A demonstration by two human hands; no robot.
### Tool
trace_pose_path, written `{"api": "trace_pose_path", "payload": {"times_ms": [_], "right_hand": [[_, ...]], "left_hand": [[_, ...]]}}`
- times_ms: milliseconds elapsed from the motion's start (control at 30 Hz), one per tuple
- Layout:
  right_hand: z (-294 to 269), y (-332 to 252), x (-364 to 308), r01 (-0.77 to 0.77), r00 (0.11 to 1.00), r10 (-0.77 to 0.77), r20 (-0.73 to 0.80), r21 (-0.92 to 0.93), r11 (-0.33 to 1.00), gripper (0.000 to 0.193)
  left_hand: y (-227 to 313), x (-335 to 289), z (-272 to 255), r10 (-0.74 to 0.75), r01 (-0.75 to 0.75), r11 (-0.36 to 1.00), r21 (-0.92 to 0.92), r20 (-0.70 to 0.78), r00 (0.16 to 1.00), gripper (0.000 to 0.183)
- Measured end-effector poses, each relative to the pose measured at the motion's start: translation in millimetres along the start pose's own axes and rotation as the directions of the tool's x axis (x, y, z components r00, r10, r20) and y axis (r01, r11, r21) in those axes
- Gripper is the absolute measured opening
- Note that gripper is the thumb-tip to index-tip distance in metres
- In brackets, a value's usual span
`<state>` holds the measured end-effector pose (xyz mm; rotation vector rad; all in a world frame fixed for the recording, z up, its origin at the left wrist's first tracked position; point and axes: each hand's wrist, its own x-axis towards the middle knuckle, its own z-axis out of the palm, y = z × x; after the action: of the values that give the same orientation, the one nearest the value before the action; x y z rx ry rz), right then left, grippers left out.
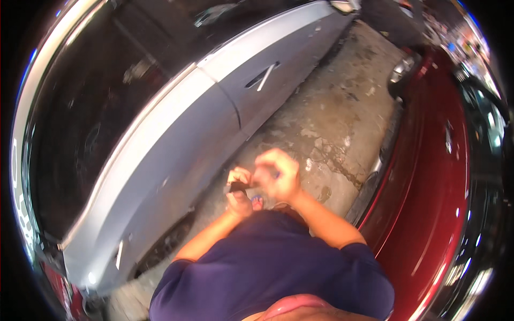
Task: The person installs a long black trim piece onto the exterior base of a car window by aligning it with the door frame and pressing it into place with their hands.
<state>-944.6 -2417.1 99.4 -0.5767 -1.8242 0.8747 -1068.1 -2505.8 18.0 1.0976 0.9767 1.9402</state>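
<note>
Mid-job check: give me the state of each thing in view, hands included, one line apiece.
Left hand: closed around the small dark object.
Dark object: held; too blurred to tell more.
Right hand: curled, blurred, beside the left; whether it holds anything is unclear.
Silver-grey car: side doors look shut.
Red car: visible side looks shut.
Concrete floor: stained and patchy.

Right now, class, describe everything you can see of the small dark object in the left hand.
The small dark object looks slim and nearly black; blur hides its material and parts. It lies roughly crosswise in the picture, gripped in the left hand above the stained floor. One end points toward the right hand; contact there is unclear.
</note>
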Motion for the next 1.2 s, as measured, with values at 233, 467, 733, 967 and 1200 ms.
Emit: {"api": "trace_pose_path", "payload": {"times_ms": [233, 467, 733, 967, 1200], "right_hand": [[-16.2, 206.8, 154.0, 0.249, 0.919, -0.107, 0.38, -0.347, 0.904, 0.048], [-18.0, 270.7, 197.2, 0.397, 0.688, -0.028, 0.725, -0.344, 0.851, 0.04], [-82.0, 266.1, 170.3, 0.345, 0.737, -0.16, 0.657, -0.162, 0.925, 0.041], [-155.0, 252.2, 123.5, 0.365, 0.761, -0.197, 0.618, -0.156, 0.918, 0.04], [-214.9, 230.7, 82.4, 0.269, 0.814, -0.017, 0.58, -0.351, 0.897, 0.035]], "left_hand": [[8.4, 41.9, 25.1, 0.044, 0.019, 0.992, 0.123, -0.486, 0.873, 0.084], [0.4, 42.4, 42.9, 0.207, 0.013, 0.96, 0.281, -0.737, 0.644, 0.083], [-0.7, 40.3, 30.5, 0.29, 0.047, 0.92, 0.39, -0.756, 0.587, 0.082], [-5.6, 43.4, 22.0, 0.285, 0.044, 0.917, 0.396, -0.729, 0.623, 0.082], [-13.5, 43.0, -11.2, 0.195, 0.014, 0.959, 0.283, -0.694, 0.694, 0.08]]}}
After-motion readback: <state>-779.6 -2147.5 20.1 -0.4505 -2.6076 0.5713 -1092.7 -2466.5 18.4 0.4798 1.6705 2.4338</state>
